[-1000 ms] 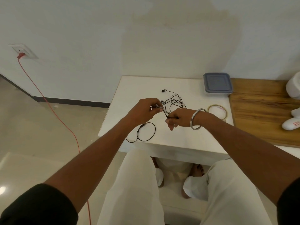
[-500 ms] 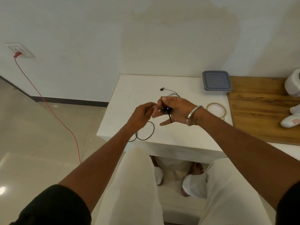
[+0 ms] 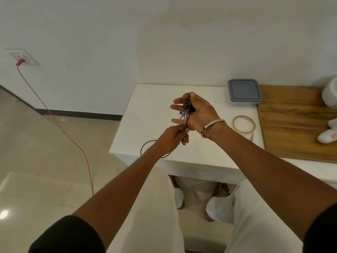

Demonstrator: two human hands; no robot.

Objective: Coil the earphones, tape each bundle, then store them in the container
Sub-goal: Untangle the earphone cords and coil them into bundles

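Note:
My right hand (image 3: 197, 114) is raised above the white table (image 3: 145, 108), palm toward me and fingers spread. Its thumb pins the earbuds of the black earphones (image 3: 187, 107) against the palm. The cable runs down across the palm to my left hand (image 3: 172, 138), which pinches it just below the right hand. A loose loop of the same cable (image 3: 144, 147) trails out behind my left wrist near the table's front left edge. A tape roll (image 3: 243, 124) lies to the right of my right wrist. The container (image 3: 244, 92), lid on, stands at the back right.
A wooden board (image 3: 295, 125) adjoins the table on the right, with white objects (image 3: 328, 136) on it. A red cord (image 3: 54, 121) runs from a wall socket (image 3: 22, 58) down across the floor on the left. My knees are under the table's front edge.
My right hand has turned palm up and risen, taking the earphones off the table. My left hand has dropped below it, drawing the cable down across the palm.

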